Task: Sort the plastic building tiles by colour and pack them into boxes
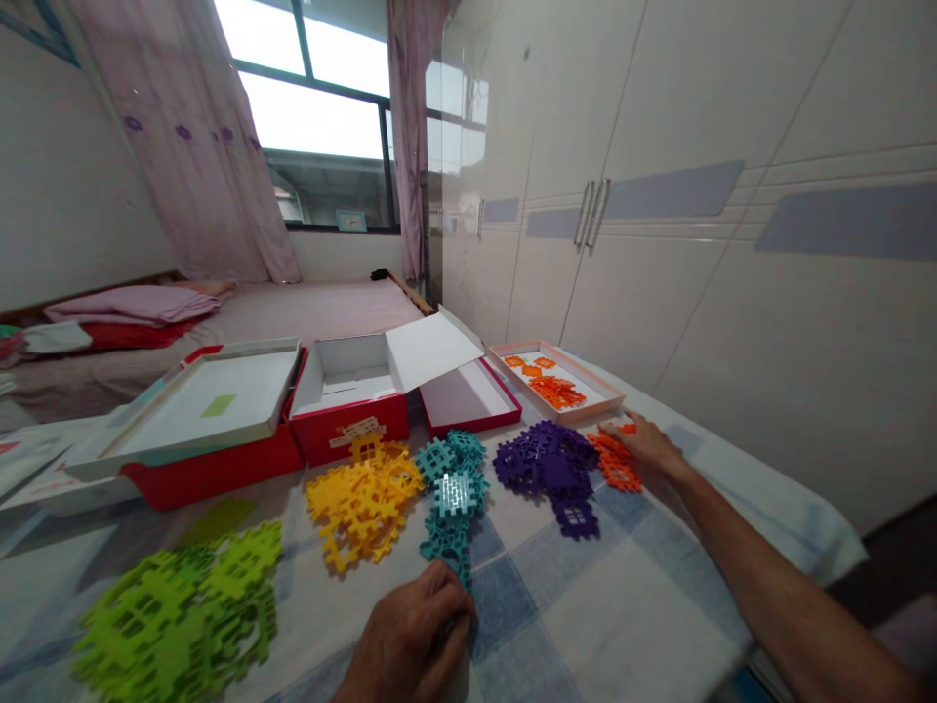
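Note:
My right hand (649,446) reaches to a small pile of orange interlocking plastic pieces (619,469) on the cloth, its fingers curled over some at the upper edge. Purple pieces (549,464) lie heaped just left of it. My left hand (421,635) rests on the table near me, fingers curled in, with nothing seen in it. Its knuckles are close to the near end of the teal pieces (454,493). Further left are a yellow pile (362,503) and a large green pile (180,615), with square and window-like shapes among them.
An orange-rimmed tray (600,402) at the back right holds several orange pieces. Beside it are a red-edged shallow lid (479,425) and an open red box (347,425). Another red box (212,469) with a white tray on top stands left. A checked cloth (586,605) covers the table; a wardrobe (695,312) borders the right.

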The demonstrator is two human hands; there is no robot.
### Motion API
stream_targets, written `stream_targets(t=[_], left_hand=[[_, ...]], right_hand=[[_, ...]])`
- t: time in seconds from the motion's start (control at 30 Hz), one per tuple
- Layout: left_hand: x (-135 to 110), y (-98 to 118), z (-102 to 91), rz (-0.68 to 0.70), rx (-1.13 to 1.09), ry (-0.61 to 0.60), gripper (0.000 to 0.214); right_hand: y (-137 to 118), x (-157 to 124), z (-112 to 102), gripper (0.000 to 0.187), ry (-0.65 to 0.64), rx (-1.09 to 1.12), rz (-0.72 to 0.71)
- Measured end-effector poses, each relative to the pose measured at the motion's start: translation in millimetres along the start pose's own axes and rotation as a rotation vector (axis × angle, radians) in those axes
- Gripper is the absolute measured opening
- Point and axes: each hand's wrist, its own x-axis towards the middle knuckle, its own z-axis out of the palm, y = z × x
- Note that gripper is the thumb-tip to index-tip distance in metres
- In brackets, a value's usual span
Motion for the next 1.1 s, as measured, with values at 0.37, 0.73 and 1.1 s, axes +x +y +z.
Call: stream_targets(t=[0.37,0.73,1.1], left_hand=[[-0.5,-1.3,1.0,-0.010,-0.009,-0.021,0.019],[0.8,2.2,-3.1,-0.012,-0.008,-0.017,0.021],[1.0,-1.0,-1.0,-0.035,-0.030,-0.038,0.020]], right_hand=[[17.4,-3.8,6.2,0.051,0.130,0.234,-0.108],[-11.3,17.6,-22.6,0.056,0.221,0.457,0.092],[-64.3,49.4,-33.6,0.064,0.093,0.327,0.033]])
